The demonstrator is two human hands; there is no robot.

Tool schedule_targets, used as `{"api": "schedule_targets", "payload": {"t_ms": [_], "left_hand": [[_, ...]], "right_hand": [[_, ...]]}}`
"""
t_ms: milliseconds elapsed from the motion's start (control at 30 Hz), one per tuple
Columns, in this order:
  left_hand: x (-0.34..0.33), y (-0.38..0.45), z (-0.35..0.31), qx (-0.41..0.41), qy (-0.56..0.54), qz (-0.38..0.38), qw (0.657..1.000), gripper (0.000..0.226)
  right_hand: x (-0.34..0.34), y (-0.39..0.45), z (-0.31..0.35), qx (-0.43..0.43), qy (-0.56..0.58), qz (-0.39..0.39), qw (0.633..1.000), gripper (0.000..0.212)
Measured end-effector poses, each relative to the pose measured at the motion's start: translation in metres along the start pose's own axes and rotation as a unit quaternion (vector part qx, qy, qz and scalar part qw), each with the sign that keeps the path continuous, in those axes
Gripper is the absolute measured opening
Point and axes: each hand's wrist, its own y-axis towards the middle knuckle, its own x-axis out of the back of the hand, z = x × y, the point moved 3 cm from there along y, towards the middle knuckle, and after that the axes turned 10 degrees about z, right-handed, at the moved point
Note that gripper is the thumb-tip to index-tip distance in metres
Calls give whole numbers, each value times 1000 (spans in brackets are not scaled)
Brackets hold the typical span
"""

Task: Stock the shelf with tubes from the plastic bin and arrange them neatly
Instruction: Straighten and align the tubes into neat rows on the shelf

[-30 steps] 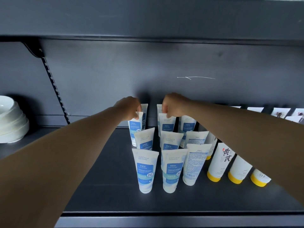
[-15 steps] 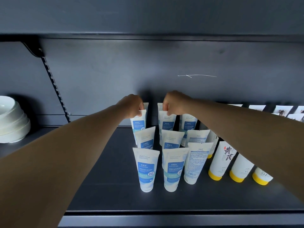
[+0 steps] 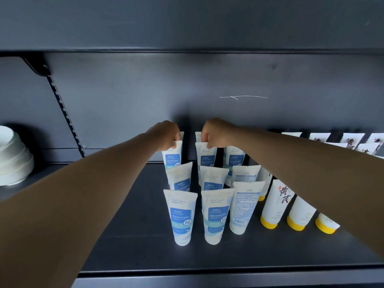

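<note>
Tubes (image 3: 180, 217) labelled "Oil Control"; both hands (image 3: 166, 135) pinching rear crimps.

dim, cool light from the front | soft shadows behind the hands on the back panel (image 3: 249, 80) | mild sheen on the white tubes (image 3: 182, 217) | wide-angle bending at the edges | bowls (image 3: 14, 159) at far left slightly soft

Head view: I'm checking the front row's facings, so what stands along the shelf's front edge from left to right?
Two blue-label tubes → tube turned back-out → three yellow-capped tubes.
</note>
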Motion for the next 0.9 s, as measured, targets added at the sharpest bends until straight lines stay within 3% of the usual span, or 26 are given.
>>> {"api": "schedule_targets", "payload": {"t_ms": [500,900], "left_hand": [[27,-18,-26,-10,-42,-43,998,35],[28,-51,-110,-11,-64,-12,998,37]], "right_hand": [[33,-54,-47,3,33,-45,998,29],[35,-168,-131,-21,28,-22,999,30]]}}
